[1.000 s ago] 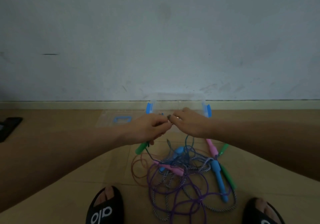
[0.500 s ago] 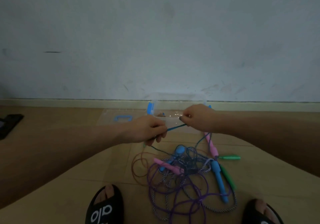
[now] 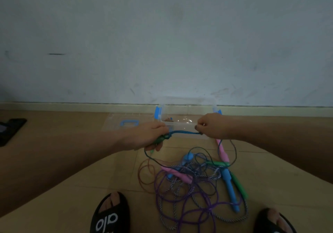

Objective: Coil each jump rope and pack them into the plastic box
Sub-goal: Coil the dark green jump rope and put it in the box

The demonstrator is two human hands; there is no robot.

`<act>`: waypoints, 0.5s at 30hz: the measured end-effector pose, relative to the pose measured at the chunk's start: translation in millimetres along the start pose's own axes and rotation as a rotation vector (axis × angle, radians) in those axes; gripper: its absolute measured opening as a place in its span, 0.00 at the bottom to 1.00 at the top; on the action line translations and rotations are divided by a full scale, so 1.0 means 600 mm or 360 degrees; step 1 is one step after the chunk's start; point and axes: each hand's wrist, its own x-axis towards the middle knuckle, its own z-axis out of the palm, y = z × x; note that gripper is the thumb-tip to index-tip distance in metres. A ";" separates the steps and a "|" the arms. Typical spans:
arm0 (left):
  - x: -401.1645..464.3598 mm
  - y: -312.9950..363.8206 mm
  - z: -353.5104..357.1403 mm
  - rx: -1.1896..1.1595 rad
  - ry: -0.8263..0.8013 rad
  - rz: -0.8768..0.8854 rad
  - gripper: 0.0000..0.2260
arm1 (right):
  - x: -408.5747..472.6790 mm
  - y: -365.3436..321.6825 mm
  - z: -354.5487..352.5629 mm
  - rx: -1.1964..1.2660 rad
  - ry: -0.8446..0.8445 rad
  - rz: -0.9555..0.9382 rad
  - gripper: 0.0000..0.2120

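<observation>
Head view shows the left hand (image 3: 150, 136) curled round a green handle (image 3: 159, 140) just in front of the clear box (image 3: 187, 104), which stands open on the floor (image 3: 54, 196) against the wall (image 3: 162, 34). The right hand (image 3: 211, 125) pinches the blue rope (image 3: 182, 132), which runs taut between the two hands along the box's near wall, so each grip is closed on part of one jump rope. Nearer the person than the box lies a tangle of ropes (image 3: 194, 187) with pink, blue and green handles, and the lid (image 3: 128, 122) lies flat just left of the box.
</observation>
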 end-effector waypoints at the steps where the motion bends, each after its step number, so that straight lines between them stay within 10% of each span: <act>1: -0.001 -0.002 0.002 -0.0051 -0.0022 0.0003 0.11 | -0.001 -0.006 0.008 0.0238 -0.0103 0.0050 0.17; 6: -0.003 0.004 0.017 0.0017 -0.0070 0.0098 0.05 | -0.009 -0.055 0.030 0.1342 -0.0440 0.0135 0.20; 15: -0.003 0.001 0.009 0.0144 0.0039 0.0260 0.05 | -0.022 -0.071 0.010 0.1085 -0.0268 -0.0043 0.02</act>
